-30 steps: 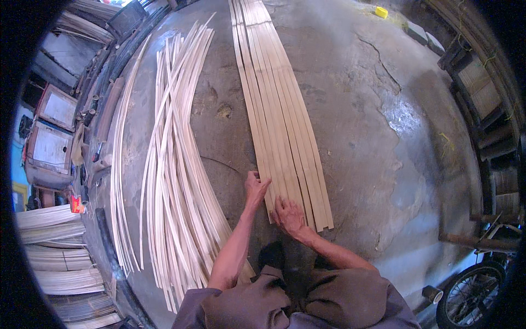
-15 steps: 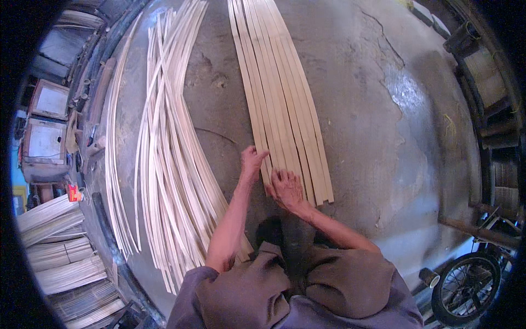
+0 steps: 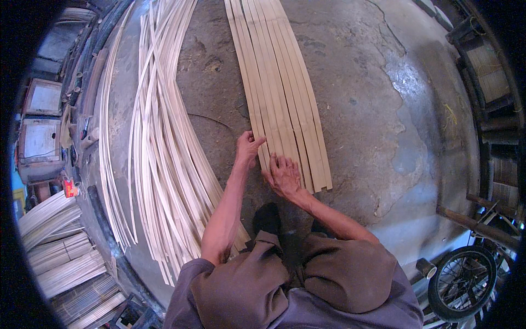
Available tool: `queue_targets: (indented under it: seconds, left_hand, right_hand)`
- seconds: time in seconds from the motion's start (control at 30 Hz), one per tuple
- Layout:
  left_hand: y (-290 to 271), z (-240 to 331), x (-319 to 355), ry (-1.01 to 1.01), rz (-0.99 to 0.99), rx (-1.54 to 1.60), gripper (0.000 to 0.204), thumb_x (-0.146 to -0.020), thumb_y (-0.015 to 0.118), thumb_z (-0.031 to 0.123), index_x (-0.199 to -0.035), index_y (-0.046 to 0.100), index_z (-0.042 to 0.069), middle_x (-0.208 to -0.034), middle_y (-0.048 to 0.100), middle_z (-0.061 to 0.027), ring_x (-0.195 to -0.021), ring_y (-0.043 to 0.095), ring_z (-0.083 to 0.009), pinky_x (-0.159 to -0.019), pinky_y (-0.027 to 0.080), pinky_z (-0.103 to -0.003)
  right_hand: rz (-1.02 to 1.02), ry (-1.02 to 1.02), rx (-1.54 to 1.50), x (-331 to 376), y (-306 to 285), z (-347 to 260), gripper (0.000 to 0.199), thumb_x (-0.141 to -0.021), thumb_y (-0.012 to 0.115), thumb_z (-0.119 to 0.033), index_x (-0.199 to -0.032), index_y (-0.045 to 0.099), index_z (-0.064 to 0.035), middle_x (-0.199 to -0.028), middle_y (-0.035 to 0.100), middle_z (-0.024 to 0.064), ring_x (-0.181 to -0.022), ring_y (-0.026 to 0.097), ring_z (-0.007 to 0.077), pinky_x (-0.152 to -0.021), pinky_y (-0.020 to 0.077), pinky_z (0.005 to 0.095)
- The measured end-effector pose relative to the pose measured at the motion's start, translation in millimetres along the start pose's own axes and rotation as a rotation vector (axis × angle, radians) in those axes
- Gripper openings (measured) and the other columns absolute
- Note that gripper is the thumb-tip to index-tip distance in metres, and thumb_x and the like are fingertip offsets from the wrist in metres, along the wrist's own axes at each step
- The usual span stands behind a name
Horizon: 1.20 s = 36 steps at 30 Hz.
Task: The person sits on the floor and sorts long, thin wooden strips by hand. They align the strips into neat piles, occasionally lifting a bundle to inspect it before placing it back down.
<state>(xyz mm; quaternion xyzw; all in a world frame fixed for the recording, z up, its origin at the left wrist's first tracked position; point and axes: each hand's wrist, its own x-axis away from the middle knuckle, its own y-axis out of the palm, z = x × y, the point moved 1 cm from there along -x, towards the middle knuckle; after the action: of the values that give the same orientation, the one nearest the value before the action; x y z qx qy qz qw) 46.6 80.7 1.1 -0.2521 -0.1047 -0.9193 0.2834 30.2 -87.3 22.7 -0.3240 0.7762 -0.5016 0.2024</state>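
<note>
Several pale, flat strips that look like split bamboo (image 3: pixel 279 82) lie side by side on the floor in front of me, with narrow gaps between some. My left hand (image 3: pixel 250 148) is at their left edge, its thumb stretched apart from the bent fingers and touching the outermost strip. Just nearer to me, my right hand (image 3: pixel 283 175) rests palm down over the near ends of the left strips, fingers apart and slightly bent. It covers those ends. On the right, the uncovered strip ends are slightly uneven.
A loose, crossing heap of thin pale strips (image 3: pixel 164 159) lies to my left, with a few separate strips (image 3: pixel 108 164) beyond. Bundled strips (image 3: pixel 60 252) are stacked at the far left. A spoked wheel (image 3: pixel 462 283) and a pipe end (image 3: pixel 426 268) stand at lower right. The concrete floor (image 3: pixel 361 126) is cracked.
The whole view has shifted slightly, so the strips and both hands appear higher. Against the strips my hands have hardly moved. A dark-covered foot shows more plainly between my knees.
</note>
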Motion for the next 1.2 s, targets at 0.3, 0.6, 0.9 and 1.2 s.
queue_targets:
  seconds: [0.3, 0.6, 0.9, 1.2]
  left_hand:
    - [-2.0, -6.2, -1.8, -0.013, -0.009, 0.020, 0.022, -0.079, 0.070, 0.005, -0.098, 0.063, -0.003, -0.086, 0.067, -0.0081, -0.074, 0.064, -0.0162, -0.064, 0.052, -0.032]
    - [-1.4, -4.3, 15.2, 0.019, -0.112, 0.016, 0.027, -0.081, 0.071, 0.008, -0.105, 0.063, 0.000, -0.094, 0.067, -0.0069, -0.084, 0.063, -0.0154, -0.075, 0.052, -0.032]
    - [0.9, 0.7, 37.0, -0.028, -0.222, -0.070, 0.035, -0.081, 0.071, 0.010, -0.113, 0.062, 0.000, -0.102, 0.067, -0.0077, -0.089, 0.063, -0.0156, -0.078, 0.051, -0.032]
    - [-3.9, -18.6, 41.5, 0.037, -0.224, -0.144, 0.029, -0.083, 0.068, 0.014, -0.107, 0.064, -0.002, -0.099, 0.067, -0.0080, -0.084, 0.062, -0.0153, -0.074, 0.050, -0.031]
  right_hand:
    - [-0.022, -0.051, 0.011, 4.6, -5.0, -10.7, 0.064, -0.088, 0.056, -0.042, -0.130, 0.045, 0.0053, -0.109, 0.054, 0.0170, -0.095, 0.053, 0.0310, -0.081, 0.0425, 0.0429]
    - [0.067, -0.086, -0.345, 21.5, -11.9, -13.5, 0.054, -0.088, 0.059, -0.019, -0.133, 0.040, 0.0047, -0.117, 0.043, 0.0229, -0.103, 0.047, 0.0354, -0.088, 0.0438, 0.0403]
    - [-0.097, 0.001, -0.381, 31.8, -22.3, -4.7, 0.054, -0.091, 0.054, -0.012, -0.137, 0.032, 0.0063, -0.105, 0.048, 0.0270, -0.087, 0.058, 0.0422, -0.071, 0.0519, 0.0440]
    - [-0.207, 0.085, -0.406, 49.2, 3.3, 4.4, 0.056, -0.093, 0.049, -0.014, -0.140, 0.026, 0.0058, -0.104, 0.049, 0.0272, -0.084, 0.058, 0.0454, -0.070, 0.0512, 0.0491]
